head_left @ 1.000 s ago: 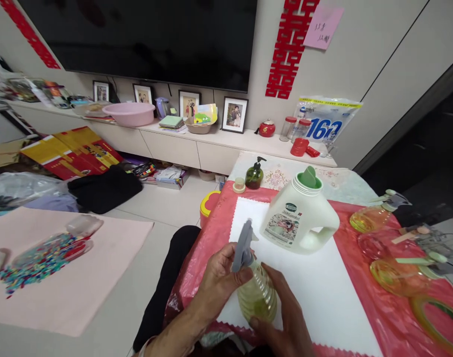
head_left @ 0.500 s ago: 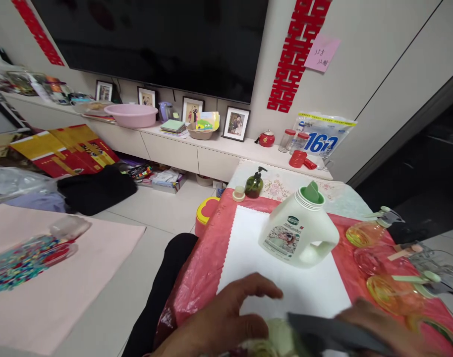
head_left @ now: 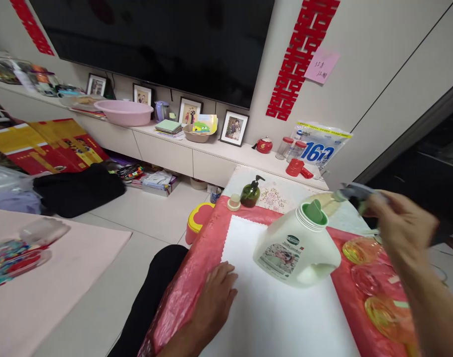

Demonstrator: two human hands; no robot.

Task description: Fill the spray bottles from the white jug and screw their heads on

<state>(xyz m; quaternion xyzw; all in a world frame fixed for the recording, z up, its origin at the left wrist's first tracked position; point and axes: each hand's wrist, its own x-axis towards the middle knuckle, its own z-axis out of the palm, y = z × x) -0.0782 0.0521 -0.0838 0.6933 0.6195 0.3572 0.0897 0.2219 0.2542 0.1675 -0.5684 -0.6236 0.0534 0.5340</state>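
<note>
My left hand [head_left: 217, 292] lies flat with its fingers stretched, on the left edge of the white sheet [head_left: 245, 317] and the red plastic cover. At the right, behind the big jug, my right hand [head_left: 407, 220] is closed around the dark trigger head of a spray bottle [head_left: 327, 204]. The bottle is tipped nearly on its side, its pale body pointing left and partly hidden by the jug. In the middle of the sheet stands the pale green laundry detergent jug [head_left: 282, 248], upright, with a green spout in its uncapped neck.
A green pump bottle [head_left: 251, 193] and a small cap [head_left: 234, 202] stand at the table's back left. Several clear bottles with yellow and pink contents [head_left: 384, 315] line the right side, partly behind my forearm. A yellow-and-red stool [head_left: 197, 220] is left of the table.
My right hand has carried the spray bottle from the near edge up and away to the back right. My left hand has come off the bottle's area and flattened at the sheet's left edge.
</note>
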